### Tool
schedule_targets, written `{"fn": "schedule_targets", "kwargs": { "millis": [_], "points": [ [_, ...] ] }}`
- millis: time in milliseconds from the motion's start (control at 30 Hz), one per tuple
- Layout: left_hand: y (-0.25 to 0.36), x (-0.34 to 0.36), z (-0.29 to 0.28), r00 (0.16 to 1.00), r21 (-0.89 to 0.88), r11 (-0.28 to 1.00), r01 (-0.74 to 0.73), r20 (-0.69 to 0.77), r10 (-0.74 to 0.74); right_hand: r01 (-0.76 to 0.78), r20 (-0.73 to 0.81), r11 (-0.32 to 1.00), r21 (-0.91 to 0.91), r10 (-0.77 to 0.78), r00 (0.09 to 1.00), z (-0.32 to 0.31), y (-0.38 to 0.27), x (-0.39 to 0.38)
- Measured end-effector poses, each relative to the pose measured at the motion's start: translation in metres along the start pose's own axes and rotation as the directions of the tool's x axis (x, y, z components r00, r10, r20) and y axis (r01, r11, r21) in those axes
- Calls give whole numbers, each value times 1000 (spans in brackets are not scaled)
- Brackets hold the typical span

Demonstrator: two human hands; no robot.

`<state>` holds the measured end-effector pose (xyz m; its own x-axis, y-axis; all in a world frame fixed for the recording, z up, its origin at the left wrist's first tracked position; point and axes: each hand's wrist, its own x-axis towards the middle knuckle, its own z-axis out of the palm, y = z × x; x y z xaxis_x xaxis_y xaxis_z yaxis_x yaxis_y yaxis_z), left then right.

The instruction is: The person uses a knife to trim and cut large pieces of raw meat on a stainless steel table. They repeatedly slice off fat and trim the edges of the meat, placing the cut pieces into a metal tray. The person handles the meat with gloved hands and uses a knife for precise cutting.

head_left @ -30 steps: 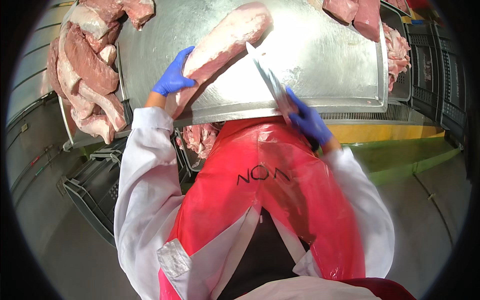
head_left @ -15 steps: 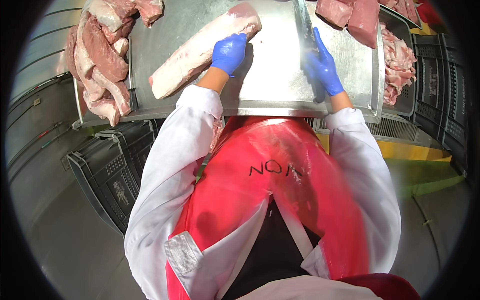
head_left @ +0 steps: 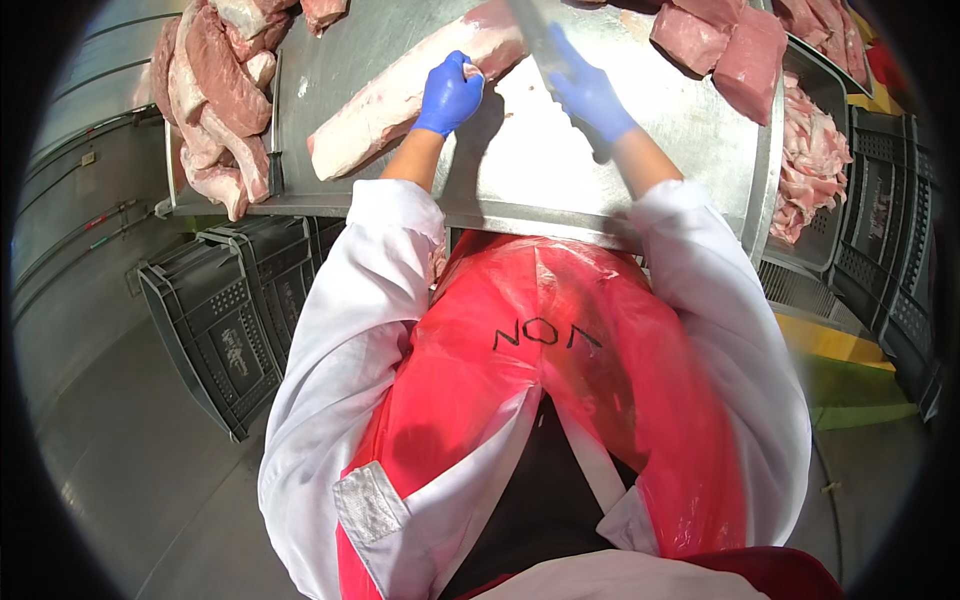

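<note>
A long pale slab of meat, a pork loin [head_left: 375, 112], lies slantwise on the metal work surface [head_left: 540, 185]. My left hand [head_left: 450, 97], in a blue glove, is closed on the loin's right edge, pinching it. My right hand [head_left: 592, 97], also in a blue glove, is closed round a knife [head_left: 535, 30], its index finger stretched along the handle. Motion smears the blade, which points far and left across the loin's far right end. The loin's far tip runs up to the picture's upper edge.
Large meat pieces [head_left: 225, 90] are heaped at the left edge. Trimmed red-pink blocks [head_left: 745, 65] sit at the far right. Beyond the right rim, a dark crate holds pale trimmings [head_left: 812, 165]. Black crates [head_left: 225, 310] stand below left, another crate [head_left: 880, 215] at right.
My right hand has swung left with the knife, bringing the blade from over the bare metal to the loin's far right end. My left hand still grips the loin. The view has shifted slightly.
</note>
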<state>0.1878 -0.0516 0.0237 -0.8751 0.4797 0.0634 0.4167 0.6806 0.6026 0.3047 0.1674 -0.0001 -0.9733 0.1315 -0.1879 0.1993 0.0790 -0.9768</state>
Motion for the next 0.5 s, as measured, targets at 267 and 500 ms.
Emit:
{"fn": "schedule_targets", "kwargs": {
  "millis": [267,500],
  "points": [
    [-15,14,-12,995,-3,1000,29,96,-28,233,381,875,-425,-61,923,-3,-1,9],
    [-5,40,-31,979,-142,989,28,203,1,228,326,864,-448,-80,942,19,-12,38]
  ]
}}
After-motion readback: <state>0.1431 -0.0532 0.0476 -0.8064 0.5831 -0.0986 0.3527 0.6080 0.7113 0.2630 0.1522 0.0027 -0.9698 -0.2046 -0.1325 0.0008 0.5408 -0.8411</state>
